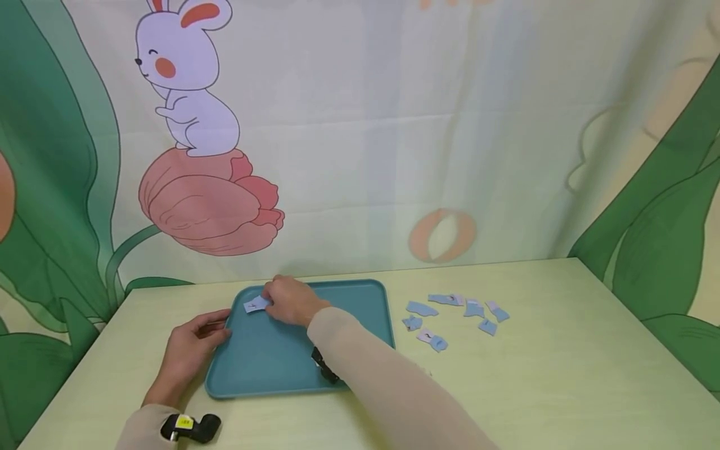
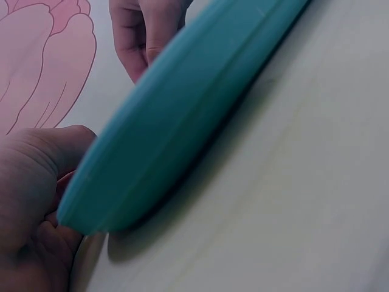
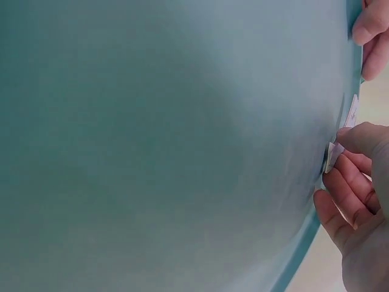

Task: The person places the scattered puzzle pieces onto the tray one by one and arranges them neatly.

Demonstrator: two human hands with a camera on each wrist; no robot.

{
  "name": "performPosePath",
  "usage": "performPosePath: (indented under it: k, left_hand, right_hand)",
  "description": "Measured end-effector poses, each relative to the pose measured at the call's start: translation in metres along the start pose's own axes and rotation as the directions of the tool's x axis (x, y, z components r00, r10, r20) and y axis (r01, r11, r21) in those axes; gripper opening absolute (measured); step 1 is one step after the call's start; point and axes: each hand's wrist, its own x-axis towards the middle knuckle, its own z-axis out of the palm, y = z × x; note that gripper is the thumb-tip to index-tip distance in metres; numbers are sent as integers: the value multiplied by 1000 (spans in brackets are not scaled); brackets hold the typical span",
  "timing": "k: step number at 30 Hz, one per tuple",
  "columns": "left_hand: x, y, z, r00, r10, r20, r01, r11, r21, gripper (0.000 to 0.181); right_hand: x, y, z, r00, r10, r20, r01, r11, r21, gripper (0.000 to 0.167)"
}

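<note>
A teal tray [image 1: 275,359] lies on the table. My left hand [image 1: 190,350] grips its left edge; in the left wrist view the thumb [image 2: 70,143] lies at the rim, fingers partly hidden behind it. At the tray's far left corner, my right hand [image 1: 292,301] reaches in from the right. Between its thumb and fingers it pinches a small paper piece [image 3: 333,156], as the right wrist view shows. Right beside that is another pale blue torn paper piece [image 1: 255,305] on the tray, partly covered by the fingers in the head view.
Several blue and pink paper pieces [image 1: 446,299] with ragged edges lie scattered on the table [image 1: 534,375] to the right of the tray. Behind the table hangs a printed cloth [image 1: 337,144] with a rabbit and a flower.
</note>
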Motion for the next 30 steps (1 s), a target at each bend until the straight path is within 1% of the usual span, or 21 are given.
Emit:
performPosePath:
  k: [4,12,23,30]
  left_hand:
    - [-1,1,1,1000,3,0,-3,1000,-4,44]
    - [-1,1,0,1000,-13,-4,13,1000,-3,45]
    - [-1,0,-1,1000,-1,1,1,1000,9,45]
    - [-2,1,-1,1000,-2,-1,2,1000,12,45]
  right_hand:
    - [1,-3,1,1000,28,-2,-28,999,-25,26]
    - [7,-6,4,999,38,-11,-39,998,-45,30]
    - [11,-8,8,998,60,-33,-62,997,-49,28]
    - [13,-8,9,998,36,-42,-41,993,-113,27]
